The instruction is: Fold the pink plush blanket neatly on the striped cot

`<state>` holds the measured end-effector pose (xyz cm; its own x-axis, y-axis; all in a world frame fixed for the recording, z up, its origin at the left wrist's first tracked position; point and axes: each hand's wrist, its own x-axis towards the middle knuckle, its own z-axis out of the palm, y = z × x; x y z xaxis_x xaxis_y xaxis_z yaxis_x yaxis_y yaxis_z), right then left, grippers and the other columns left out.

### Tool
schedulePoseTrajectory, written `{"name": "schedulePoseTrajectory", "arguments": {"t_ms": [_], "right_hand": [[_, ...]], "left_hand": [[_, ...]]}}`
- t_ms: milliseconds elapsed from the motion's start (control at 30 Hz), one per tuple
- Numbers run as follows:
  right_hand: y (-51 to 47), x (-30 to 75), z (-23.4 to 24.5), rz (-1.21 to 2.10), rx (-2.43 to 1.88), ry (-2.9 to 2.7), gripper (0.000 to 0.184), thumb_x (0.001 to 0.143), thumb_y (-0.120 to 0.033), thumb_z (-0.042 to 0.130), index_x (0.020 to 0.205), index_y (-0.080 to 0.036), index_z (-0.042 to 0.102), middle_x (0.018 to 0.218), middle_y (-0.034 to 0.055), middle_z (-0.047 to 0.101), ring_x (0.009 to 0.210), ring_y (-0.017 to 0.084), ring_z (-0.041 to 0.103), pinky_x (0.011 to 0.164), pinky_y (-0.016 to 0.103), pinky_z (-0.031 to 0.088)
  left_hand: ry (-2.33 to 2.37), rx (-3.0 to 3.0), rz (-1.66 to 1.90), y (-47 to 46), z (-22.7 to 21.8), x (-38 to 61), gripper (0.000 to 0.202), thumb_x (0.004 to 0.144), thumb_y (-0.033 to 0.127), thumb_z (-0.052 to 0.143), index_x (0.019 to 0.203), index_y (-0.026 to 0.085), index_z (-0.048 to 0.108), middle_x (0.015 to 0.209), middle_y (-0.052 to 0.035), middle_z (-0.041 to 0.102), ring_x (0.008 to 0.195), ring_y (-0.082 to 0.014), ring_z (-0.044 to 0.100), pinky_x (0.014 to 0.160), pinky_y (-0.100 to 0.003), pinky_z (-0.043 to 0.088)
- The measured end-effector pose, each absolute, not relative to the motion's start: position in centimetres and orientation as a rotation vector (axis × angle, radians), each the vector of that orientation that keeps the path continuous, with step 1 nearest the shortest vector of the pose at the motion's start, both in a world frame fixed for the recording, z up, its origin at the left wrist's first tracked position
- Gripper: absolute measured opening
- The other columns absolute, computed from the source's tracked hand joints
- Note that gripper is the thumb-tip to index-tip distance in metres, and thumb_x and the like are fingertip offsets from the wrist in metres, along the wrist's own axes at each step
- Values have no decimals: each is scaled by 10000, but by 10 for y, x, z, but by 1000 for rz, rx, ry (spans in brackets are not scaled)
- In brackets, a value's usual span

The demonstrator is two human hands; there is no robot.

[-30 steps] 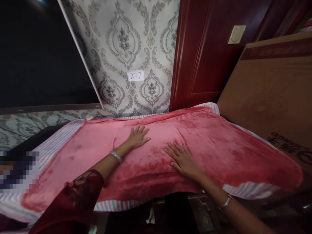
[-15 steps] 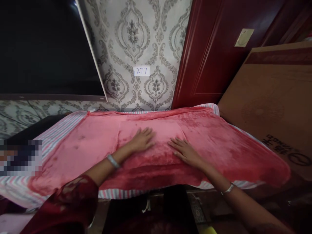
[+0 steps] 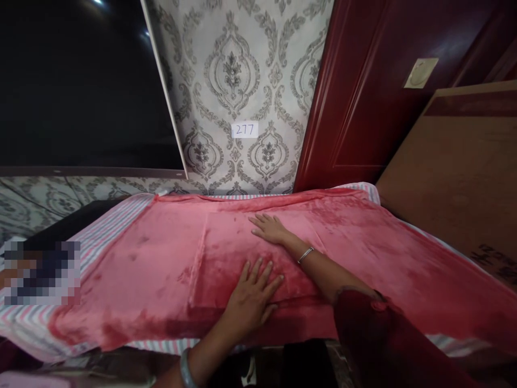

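Head view: our left hand point(image 3: 249, 299) lies palm down across the front edge of a plush rectangle point(image 3: 222, 237); our right hand point(image 3: 271, 229) is flat near its back edge. Grip on both: fingers spread, laid on the pile. Rectangle sits mid-span on the larger plush cloth point(image 3: 145, 258); we can't tell if they're one piece. Flat plush gives us sideways room. Striped cloth point(image 3: 111, 231) borders it; cardboard box point(image 3: 456, 167) bounds our right.
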<state>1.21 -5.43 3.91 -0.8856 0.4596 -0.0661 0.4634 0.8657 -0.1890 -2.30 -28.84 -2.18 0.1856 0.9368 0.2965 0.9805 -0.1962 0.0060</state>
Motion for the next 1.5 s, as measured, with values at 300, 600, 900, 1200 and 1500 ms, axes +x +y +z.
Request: {"name": "schedulePoseTrajectory", "arguments": {"t_ms": [300, 600, 900, 1200, 1500], "right_hand": [[-20, -10, 25, -380, 779, 2994, 686, 1022, -674, 284, 1618, -337, 279, 1665, 79, 278, 1516, 332, 262, 1205, 595, 176], [-25, -8, 21, -319, 776, 3036, 671, 1037, -622, 273, 1626, -300, 263, 1667, 68, 276, 1516, 299, 271, 1210, 563, 206], [-57, -20, 43, -214, 842, 3038, 676, 1046, -592, 262, 1644, -283, 192, 1697, 81, 156, 1556, 334, 128, 1218, 610, 146], [-94, -78, 33, -249, 537, 3043, 681, 1024, -672, 283, 1631, -374, 202, 1702, 59, 141, 1544, 364, 164, 1210, 616, 171], [-72, -106, 22, -337, 725, 2967, 637, 1037, -636, 205, 1608, -369, 296, 1673, 42, 264, 1527, 343, 226, 1184, 642, 224]], "left_hand": [[-1842, -2278, -452, -292, -30, -25, 724, 884, 351, 668, 1550, 363, 385, 1679, -57, 268, 1556, -345, 202, 1232, -644, 232], [-1858, -2269, -493, -293, -31, -23, 678, 920, 433, 621, 1552, 369, 384, 1671, -53, 289, 1553, -346, 211, 1230, -647, 235], [-1944, -2231, -427, -316, -8, -32, 653, 952, 465, 560, 1552, 273, 391, 1616, -123, 394, 1513, -340, 318, 1238, -629, 226], [-2063, -1849, -531, -340, -53, -41, 889, 791, 352, 727, 1582, 366, 323, 1690, -91, 222, 1550, -452, 120, 1178, -765, 167], [-1992, -1799, -611, -344, -47, -35, 834, 801, 289, 706, 1566, 326, 375, 1677, -78, 270, 1566, -408, 77, 1207, -696, 168]]}}
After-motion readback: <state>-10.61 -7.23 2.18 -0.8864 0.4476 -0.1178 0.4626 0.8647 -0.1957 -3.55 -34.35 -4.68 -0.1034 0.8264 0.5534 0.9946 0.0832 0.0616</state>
